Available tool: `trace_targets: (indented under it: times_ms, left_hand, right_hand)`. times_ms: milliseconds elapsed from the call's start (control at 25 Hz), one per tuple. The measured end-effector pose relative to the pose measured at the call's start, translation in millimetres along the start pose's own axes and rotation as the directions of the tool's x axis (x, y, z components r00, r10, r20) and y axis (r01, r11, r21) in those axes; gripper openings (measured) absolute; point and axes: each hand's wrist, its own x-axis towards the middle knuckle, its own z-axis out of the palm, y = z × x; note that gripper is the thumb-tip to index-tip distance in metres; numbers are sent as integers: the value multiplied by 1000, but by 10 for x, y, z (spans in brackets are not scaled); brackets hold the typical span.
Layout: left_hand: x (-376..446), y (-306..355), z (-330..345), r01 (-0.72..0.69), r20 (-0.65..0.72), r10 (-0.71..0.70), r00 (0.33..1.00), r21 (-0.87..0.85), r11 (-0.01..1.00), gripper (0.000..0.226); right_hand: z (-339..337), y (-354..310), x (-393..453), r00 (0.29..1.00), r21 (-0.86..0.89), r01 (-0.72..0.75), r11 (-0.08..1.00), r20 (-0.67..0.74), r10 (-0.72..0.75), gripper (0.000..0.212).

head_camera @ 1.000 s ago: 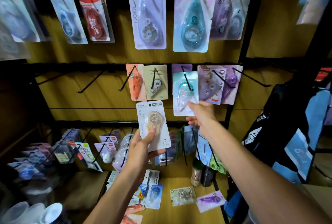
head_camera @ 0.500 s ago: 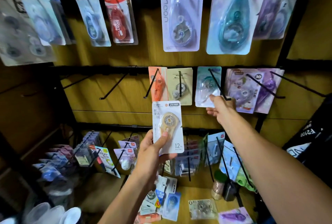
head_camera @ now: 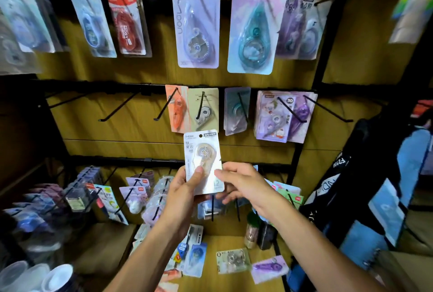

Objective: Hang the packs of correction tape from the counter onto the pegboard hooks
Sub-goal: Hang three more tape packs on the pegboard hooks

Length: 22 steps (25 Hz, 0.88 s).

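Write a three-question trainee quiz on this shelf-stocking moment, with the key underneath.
1. True or false: the white pack already hangs on a hook.
2. Which hand has its thumb on the face of the white pack? A) left hand B) right hand
3. Fill in: the orange pack hangs directly to the ___ of the beige pack.

Key
1. False: it is held up in front of the pegboard, below the middle row of hooks.
2. A; the right hand's fingertips are at the pack's right edge.
3. Left.
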Motion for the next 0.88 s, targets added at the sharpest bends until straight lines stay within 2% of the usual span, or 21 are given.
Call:
trace_targets:
  times_ms: [160, 240, 320, 360, 400, 480, 520, 600, 680, 760, 880]
  left_hand:
    - [-73, 76, -196, -11, -29, 11, 1000, 1, 1000, 21]
    - [-93, 188, -433, -23, -120, 27, 992, 37, 999, 26]
    - [-64, 229, -784, -42, -249, 88, 964, 185, 982, 31]
    - [-56, 237, -991, -41, -300, 157, 941, 359, 932, 38]
    - [-41, 228, -1208, -19, -309, 232, 922, 565, 825, 47]
    - [-28, 227, -1553, 38, -250, 341, 906, 851, 523, 63]
    - [-29, 249, -1677, 57, -217, 370, 903, 916, 396, 68]
    - [-38, 297, -1863, 99, -185, 392, 901, 968, 229, 76]
    - [-54, 316, -1991, 143, -190, 404, 895, 979, 143, 83]
    - [-68, 303, -2092, 154, -180, 410, 894, 983, 97, 87]
    - [-75, 271, -2140, 151, -188, 411, 892, 981, 121, 90]
  right_hand:
    - [203, -20, -101, 987, -314, 90, 945, -96, -126, 15]
    - [328, -47, -119, 960, -450, 176, 875, -117, -253, 13]
    - [474, -77, -130, 915, -517, 303, 800, -75, -396, 14]
    - [581, -104, -119, 886, -541, 372, 754, -36, -463, 15]
    - [700, -122, -87, 857, -569, 427, 703, 7, -515, 16]
    - [992, -165, 25, 819, -597, 490, 636, 65, -570, 17]
    - [1151, -194, 93, 808, -595, 503, 626, 69, -585, 17]
    - [1431, -256, 234, 811, -587, 491, 644, 37, -585, 16]
    - [1591, -278, 361, 831, -576, 452, 681, -6, -557, 17]
    - [1658, -264, 444, 840, -583, 420, 696, -41, -541, 19]
    - [1715, -235, 483, 812, -600, 417, 683, -91, -576, 21]
